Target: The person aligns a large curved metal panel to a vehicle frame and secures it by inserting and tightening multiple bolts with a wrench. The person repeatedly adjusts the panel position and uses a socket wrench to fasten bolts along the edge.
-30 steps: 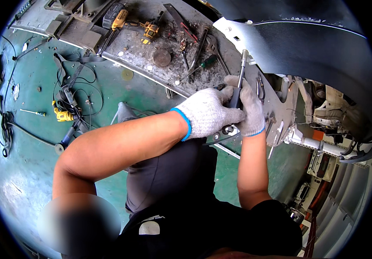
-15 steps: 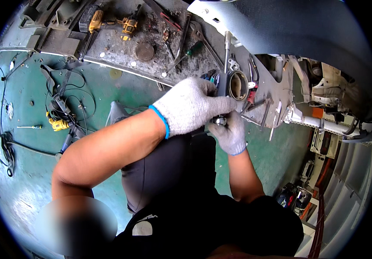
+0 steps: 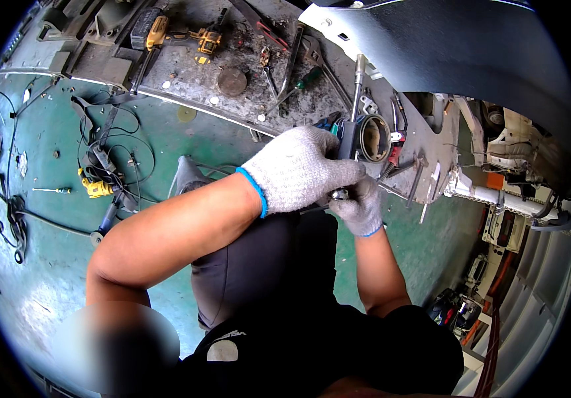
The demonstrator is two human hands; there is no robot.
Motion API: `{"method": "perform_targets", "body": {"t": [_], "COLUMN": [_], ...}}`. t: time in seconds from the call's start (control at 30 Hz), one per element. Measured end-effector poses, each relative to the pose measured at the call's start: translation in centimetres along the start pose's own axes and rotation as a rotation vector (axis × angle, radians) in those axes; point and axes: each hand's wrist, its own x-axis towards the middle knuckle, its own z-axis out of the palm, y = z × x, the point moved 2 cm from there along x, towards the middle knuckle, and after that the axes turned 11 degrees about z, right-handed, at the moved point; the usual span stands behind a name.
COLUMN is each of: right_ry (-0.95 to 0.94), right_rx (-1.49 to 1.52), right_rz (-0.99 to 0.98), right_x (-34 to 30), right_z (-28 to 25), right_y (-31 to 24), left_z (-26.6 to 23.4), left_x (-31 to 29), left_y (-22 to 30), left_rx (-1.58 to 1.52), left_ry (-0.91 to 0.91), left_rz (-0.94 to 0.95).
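Both hands wear pale knitted gloves and are close together over the near edge of the workbench. My left hand point(image 3: 305, 166) is closed round a black-bodied tool point(image 3: 347, 140), its thumb lying across it. From the tool's far end a chrome shaft point(image 3: 358, 83) runs away toward the large dark panel. My right hand point(image 3: 361, 207) sits just below, fingers curled at the tool's near end, where a shiny rounded metal piece point(image 3: 340, 194) shows. The gloves cover most of the grip. Beside the tool, to the right, stands a round metal ring or can point(image 3: 374, 138).
Cordless power tools point(image 3: 207, 44), an adjustable wrench point(image 3: 316, 56), a green-handled screwdriver point(image 3: 306, 79) and a round disc point(image 3: 231, 81) lie on the bench. The dark curved panel point(image 3: 457, 50) overhangs the right. Cables and a yellow tool point(image 3: 96, 187) are on the green floor.
The whole view has shifted slightly, with the bench and hands now a little farther right and lower. Both hands keep their hold on the tool, nearly unchanged.
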Motion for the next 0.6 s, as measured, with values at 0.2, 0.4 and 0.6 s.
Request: {"method": "perform_targets", "body": {"t": [0.2, 0.4, 0.6], "right_ry": [-0.133, -0.236, -0.180], "right_rx": [0.087, -0.379, -0.375], "right_rz": [0.003, -0.078, -0.069], "right_x": [0.7, 1.5, 1.1], "right_z": [-0.2, -1.7, -1.7], "right_y": [0.0, -3.5, -1.9], "left_z": [-0.3, -0.6, -0.3], "left_x": [-0.2, 0.0, 0.3], "left_y": [0.5, 0.6, 0.0], "left_rx": [0.141, 0.267, 0.187], "left_ry": [-0.002, -0.026, -0.031], "left_rz": [0.051, 0.059, 0.098]}}
